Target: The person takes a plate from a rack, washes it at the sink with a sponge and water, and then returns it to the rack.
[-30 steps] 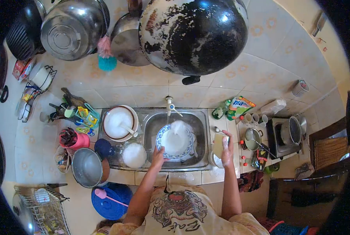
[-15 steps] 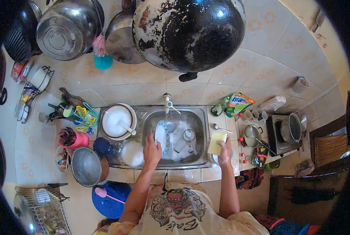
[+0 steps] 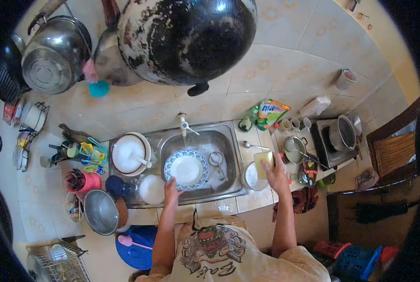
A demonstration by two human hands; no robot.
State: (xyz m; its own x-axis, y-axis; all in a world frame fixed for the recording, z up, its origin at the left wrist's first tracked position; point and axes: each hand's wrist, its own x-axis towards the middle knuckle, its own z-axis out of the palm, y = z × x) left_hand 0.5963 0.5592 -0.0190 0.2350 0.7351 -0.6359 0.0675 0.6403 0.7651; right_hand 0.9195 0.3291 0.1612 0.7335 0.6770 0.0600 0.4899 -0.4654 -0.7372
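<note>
Over the sink basin (image 3: 221, 136), my left hand (image 3: 171, 191) grips the near rim of a white plate (image 3: 187, 168) with a blue patterned border, its face turned up beneath the faucet (image 3: 185, 124). My right hand (image 3: 276, 174) is closed on a yellow sponge (image 3: 264, 164) above the counter, over a white bowl (image 3: 254, 178). A ladle (image 3: 216, 160) lies in the basin beside the plate. Left of the basin are a brown-rimmed plate (image 3: 128, 154) with suds and a soapy white bowl (image 3: 151, 189).
A large wok (image 3: 191, 42) and pots (image 3: 57, 56) hang on the wall above. A metal pot (image 3: 102, 211) and pink container (image 3: 85, 181) stand at the left. At the right are a detergent pouch (image 3: 271, 114), cups (image 3: 295, 124) and a stove (image 3: 326, 141) with a pot (image 3: 342, 134).
The plate in my left hand has turned from edge-on to face-up. My right hand has moved slightly with the sponge, uncovering the white bowl. The whole view has shifted and tilted.
</note>
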